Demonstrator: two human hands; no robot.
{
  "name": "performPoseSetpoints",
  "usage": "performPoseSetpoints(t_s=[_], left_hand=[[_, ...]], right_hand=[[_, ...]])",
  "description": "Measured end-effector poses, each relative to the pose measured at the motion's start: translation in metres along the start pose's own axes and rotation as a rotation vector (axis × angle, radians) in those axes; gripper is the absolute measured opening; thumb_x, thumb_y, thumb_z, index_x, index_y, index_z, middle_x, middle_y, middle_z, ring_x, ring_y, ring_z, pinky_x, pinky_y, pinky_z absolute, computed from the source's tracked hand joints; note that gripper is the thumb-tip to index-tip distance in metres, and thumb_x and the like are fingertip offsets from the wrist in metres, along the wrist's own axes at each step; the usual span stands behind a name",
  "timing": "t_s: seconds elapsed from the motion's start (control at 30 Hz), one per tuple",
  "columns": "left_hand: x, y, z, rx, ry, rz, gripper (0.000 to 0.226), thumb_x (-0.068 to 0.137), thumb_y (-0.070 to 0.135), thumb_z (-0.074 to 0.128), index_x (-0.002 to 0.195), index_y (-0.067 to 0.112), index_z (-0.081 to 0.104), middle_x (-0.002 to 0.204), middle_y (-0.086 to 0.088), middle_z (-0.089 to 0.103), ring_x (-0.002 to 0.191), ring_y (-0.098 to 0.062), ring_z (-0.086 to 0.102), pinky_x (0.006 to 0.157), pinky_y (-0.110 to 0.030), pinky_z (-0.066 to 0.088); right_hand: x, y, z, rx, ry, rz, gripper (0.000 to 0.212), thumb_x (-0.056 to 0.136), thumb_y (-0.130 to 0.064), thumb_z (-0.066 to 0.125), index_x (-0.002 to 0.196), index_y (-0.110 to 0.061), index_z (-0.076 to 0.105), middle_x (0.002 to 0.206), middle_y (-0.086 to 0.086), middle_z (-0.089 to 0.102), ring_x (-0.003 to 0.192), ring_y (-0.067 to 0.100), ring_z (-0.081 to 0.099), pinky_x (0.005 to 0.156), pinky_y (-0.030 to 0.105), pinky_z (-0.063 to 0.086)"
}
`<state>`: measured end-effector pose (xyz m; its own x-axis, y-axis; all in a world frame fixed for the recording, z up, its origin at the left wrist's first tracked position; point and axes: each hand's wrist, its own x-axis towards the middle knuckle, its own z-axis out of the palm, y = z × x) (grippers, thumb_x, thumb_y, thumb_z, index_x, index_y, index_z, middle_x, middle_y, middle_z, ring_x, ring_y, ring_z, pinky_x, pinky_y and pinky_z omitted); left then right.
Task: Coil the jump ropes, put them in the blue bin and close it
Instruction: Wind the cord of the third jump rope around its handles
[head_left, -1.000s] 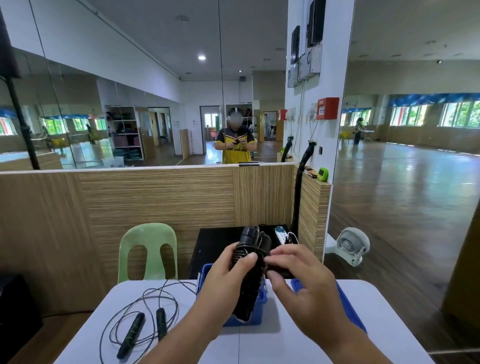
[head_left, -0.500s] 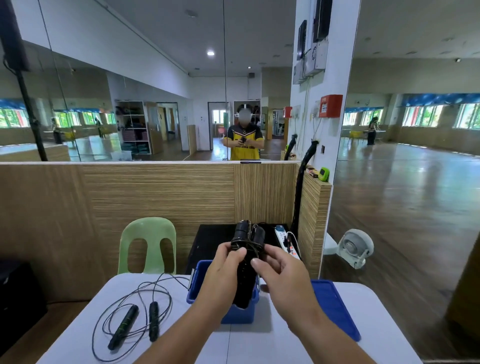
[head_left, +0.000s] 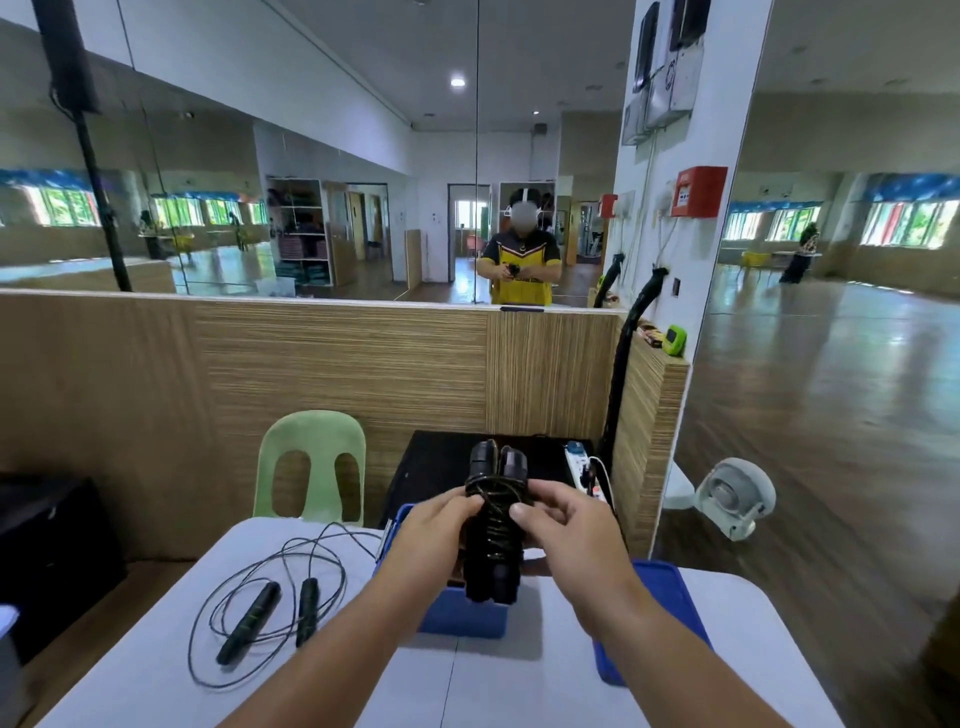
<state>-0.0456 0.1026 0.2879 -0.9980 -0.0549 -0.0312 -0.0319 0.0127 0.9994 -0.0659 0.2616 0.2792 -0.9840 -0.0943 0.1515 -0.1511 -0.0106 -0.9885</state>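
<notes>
Tension on the cord decides whether this bundle will hold, and the jump rope (head_left: 493, 540) in hand looks close to finished: its two black handles stand side by side, upright, with thin cord wound around them in crossing turns. It is held in the air just above the blue bin (head_left: 462, 616), which sits at the middle of the table's (head_left: 519, 691) far edge. The left hand (head_left: 431, 540) is curled round the handles from the left and carries the bundle. The right hand (head_left: 571, 535) has thumb and fingers bent in against the upper turns and appears to pinch the cord there. The free end is probably best tucked under a tight turn before the left grip eases, or the wraps may spring loose. After that, lowering the bundle lengthwise into the bin should leave room for another. The second jump rope (head_left: 270, 613) lies in loose, uncoiled loops near the table's left edge, so it needs the same treatment. The blue lid (head_left: 675, 587) lies flat toward the right edge, just beside the bin, partly under the right forearm.
</notes>
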Motion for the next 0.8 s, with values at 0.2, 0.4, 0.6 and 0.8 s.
performPoseSetpoints(t_s=[0.2, 0.4, 0.6, 0.8], left_hand=[[0.027, -0.008, -0.01, -0.063, -0.004, -0.029, 0.028, 0.106, 0.017, 0.048, 0.11, 0.022, 0.076, 0.097, -0.01, 0.079, 0.081, -0.019, 0.076, 0.068, -0.037, 0.061], [0.072, -0.028, -0.036, -0.072, -0.059, -0.028, 0.021, 0.103, 0.019, 0.059, 0.106, 0.022, 0.08, 0.097, -0.01, 0.08, 0.084, -0.024, 0.077, 0.075, -0.044, 0.06], [0.127, -0.049, -0.065, -0.049, -0.114, -0.027, 0.016, 0.099, 0.019, 0.067, 0.107, 0.021, 0.081, 0.089, -0.008, 0.08, 0.07, -0.017, 0.071, 0.067, -0.036, 0.06], [0.173, -0.071, -0.085, -0.077, -0.187, -0.121, 0.017, 0.099, 0.015, 0.066, 0.113, 0.013, 0.077, 0.083, -0.004, 0.079, 0.06, -0.011, 0.068, 0.058, -0.027, 0.056]], right_hand=[[0.033, 0.016, 0.009, 0.004, 0.006, 0.071, 0.03, 0.095, -0.009, 0.069, 0.123, -0.019, 0.065, 0.098, 0.006, 0.079, 0.088, 0.021, 0.078, 0.066, 0.037, 0.064], [0.07, 0.036, 0.025, -0.008, 0.07, 0.122, 0.024, 0.091, -0.007, 0.073, 0.114, -0.011, 0.069, 0.094, 0.011, 0.079, 0.08, 0.023, 0.076, 0.061, 0.036, 0.06], [0.109, 0.055, 0.044, -0.045, 0.162, 0.182, 0.018, 0.087, -0.008, 0.079, 0.103, -0.011, 0.071, 0.094, 0.015, 0.076, 0.073, 0.022, 0.075, 0.063, 0.039, 0.062], [0.138, 0.084, 0.067, -0.176, 0.286, 0.216, 0.014, 0.082, -0.011, 0.081, 0.094, -0.014, 0.075, 0.086, 0.009, 0.077, 0.072, 0.023, 0.075, 0.065, 0.047, 0.065]])
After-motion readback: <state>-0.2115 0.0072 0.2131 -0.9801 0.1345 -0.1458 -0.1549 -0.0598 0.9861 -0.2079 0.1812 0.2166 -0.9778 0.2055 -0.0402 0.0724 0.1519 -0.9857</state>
